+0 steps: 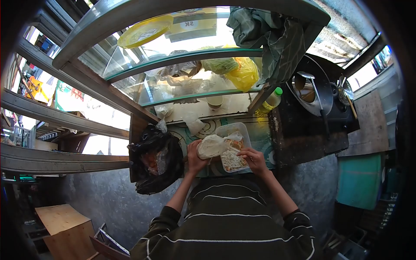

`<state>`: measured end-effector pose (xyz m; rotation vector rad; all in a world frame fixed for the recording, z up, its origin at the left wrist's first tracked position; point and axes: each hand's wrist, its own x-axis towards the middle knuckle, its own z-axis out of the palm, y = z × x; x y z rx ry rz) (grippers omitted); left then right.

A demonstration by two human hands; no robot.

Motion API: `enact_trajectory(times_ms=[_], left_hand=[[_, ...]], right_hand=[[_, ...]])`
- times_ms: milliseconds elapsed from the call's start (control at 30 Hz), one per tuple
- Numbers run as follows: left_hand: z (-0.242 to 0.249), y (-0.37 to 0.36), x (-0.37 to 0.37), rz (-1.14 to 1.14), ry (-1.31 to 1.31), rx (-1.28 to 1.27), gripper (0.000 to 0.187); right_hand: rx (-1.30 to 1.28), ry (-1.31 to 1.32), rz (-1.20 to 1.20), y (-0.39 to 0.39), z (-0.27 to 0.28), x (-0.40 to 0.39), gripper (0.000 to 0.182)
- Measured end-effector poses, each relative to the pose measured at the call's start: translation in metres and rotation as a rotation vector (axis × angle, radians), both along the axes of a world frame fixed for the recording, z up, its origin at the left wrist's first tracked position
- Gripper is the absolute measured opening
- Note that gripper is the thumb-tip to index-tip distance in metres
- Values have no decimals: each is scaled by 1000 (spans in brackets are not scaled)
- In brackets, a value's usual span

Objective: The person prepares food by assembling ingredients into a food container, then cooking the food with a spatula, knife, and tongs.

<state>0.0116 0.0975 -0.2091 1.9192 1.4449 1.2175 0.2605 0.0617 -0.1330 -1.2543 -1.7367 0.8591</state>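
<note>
My left hand (196,157) is closed around the side of a clear plastic bag (211,146) filled with something white, tilted over the left side of a plastic container. The bag's loose mouth lies over the container (247,132), which is rectangular and see-through. In it are white crumbly or grated food (233,161) and some orange-brown food (236,144). At the container's right edge my right hand (255,161) is closed in a pinch, fingertips over the white food. What sits between those fingertips is too small to make out.
A black plastic bag (151,173) sits open at the left. Behind stands a glass case with a yellow plastic bag (243,74) and a paper cup (215,102). A green-capped bottle (273,100) stands right, near a black stove with a pan (308,89) and ladle.
</note>
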Motion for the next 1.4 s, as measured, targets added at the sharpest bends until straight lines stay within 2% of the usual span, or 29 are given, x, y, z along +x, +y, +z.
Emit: enact_trajectory(times_ms=[100,167,267,400,567,767,900,967,1267,1400], left_hand=[[-2,1,-1,-16,-24,-28,66],[-4,2,-3,-26,-19,-43,66],[-9,4,-5,-27,-71,-122,66],[-17,3,-9,-35,-152,-208,65],[-25,5,-13,-80,-111,-192,62],[-22,3,-8,-92,-46,-151,60],[-4,3,-5,-119,13,-59,57],[3,5,-5,-129,14,-56,56],[9,8,-12,-194,17,-125,53],[1,13,-14,-214,27,-119,52]], right_hand=[[64,-120,64,19,2,-8,10],[207,-280,115,29,10,-11,12],[284,-340,158,40,14,-17,11],[205,-280,238,57,25,-34,9],[102,-427,317,67,31,-41,12],[79,-245,211,51,29,-30,11],[66,-249,150,38,30,-24,11],[54,-130,69,32,32,-22,11],[79,-227,106,30,34,-15,12],[102,-273,100,34,16,-14,12]])
